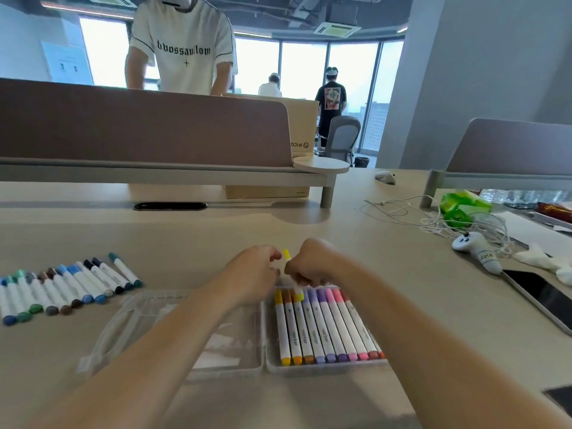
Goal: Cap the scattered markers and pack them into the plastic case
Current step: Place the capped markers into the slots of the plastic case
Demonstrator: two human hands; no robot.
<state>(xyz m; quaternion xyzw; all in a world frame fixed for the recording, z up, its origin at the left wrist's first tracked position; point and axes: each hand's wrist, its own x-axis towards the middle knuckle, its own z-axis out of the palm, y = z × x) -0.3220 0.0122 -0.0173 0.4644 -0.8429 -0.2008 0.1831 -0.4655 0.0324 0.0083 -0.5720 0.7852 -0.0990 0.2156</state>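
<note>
Beige office desk (356, 243) by tall windows, with my open plastic case (263, 365) on it.
Its right half holds a row of markers (325, 329), yellow through red; blue, green and brown loose markers (68, 286) lie on the desk to the left. My right hand (309, 264) is fisted around a yellow marker (287, 254) just above the case's far edge. My left hand (253, 270) curls beside its top end; whether it grips, I cannot tell.
</note>
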